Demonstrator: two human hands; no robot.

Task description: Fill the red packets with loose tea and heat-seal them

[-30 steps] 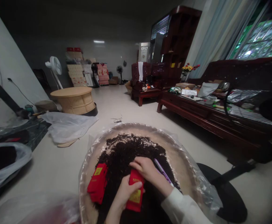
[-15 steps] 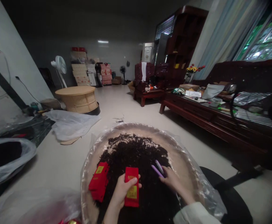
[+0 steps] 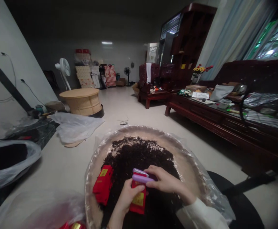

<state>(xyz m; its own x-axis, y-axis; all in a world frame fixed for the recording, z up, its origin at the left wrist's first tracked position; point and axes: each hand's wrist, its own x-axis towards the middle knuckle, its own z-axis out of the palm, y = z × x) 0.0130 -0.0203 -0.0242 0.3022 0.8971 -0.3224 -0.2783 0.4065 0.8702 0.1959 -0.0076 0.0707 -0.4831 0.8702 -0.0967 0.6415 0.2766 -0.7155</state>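
Right, biggest first. Dark wooden cabinet (image 3: 188,35) at upper right of the frame, a long, low red-brown coffee table (image 3: 201,117) below it at mid right, its top cluttered. Round tray (image 3: 188,160) fills bottom centre, lined with clear plastic that spills over its rim at lower right. Drum-shaped round table (image 3: 80,93) at mid left, pale top. Bed of dark loose leaves (image 3: 139,152) covers much of the tray floor, bare tan showing mostly along the right side. White plastic bag (image 3: 35,156) at the left edge, mouth open, dark contents. Crumpled clear plastic sheet (image 3: 74,125) on the floor, left of centre. White fan (image 3: 63,66) at upper left, head tilted.

Now the hands, bottom centre from where I'm standing. Small pile of red packets (image 3: 103,184) with yellow labels sits inside the tray, left of both hands. Left hand (image 3: 130,192) is closed round a red packet (image 3: 139,204), thumb across its front, packet roughly upright in frame, above the leaves. Right hand (image 3: 164,179) grips a purple hinged tool (image 3: 142,179), thumb below, fingers above, laid across that packet's upper end. Red shows between the tool's two arms; can't tell how tightly they're pressed together.
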